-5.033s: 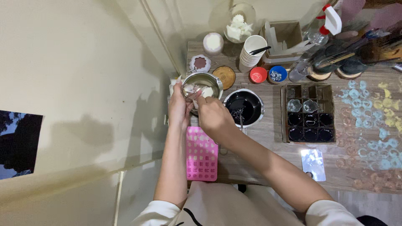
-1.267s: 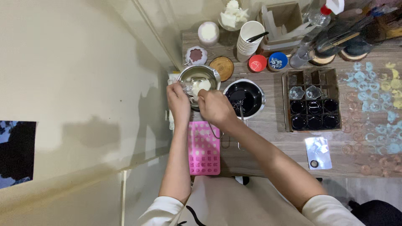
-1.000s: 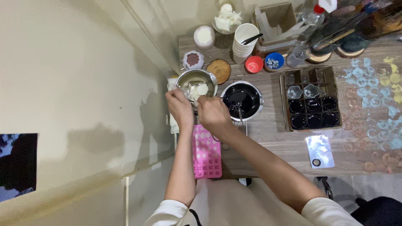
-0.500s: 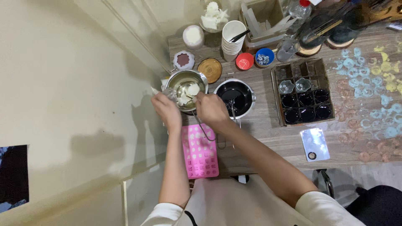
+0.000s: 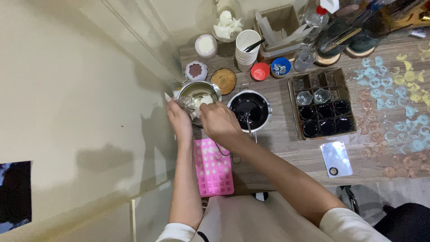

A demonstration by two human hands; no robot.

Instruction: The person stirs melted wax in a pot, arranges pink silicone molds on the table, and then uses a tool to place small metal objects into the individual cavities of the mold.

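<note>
A round, shiny metal pot (image 5: pixel 198 92) of pale lumps, its handle pointing up-left, is being gripped at the desk's (image 5: pixel 286 143) left end by the left hand (image 5: pixel 179 118); the right hand (image 5: pixel 218 123) is being held curled beside it, its contents indiscernible.

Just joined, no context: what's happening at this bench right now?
A person stands at a wooden table, both hands at a small metal pot holding pale, waxy-looking chunks. The left hand is at the pot's near rim; the right hand is beside it, and what it grips is unclear. Next to it sits a second pot of dark liquid. A pink silicone mould lies under the forearms, and a tray of small jars is further right.
</note>
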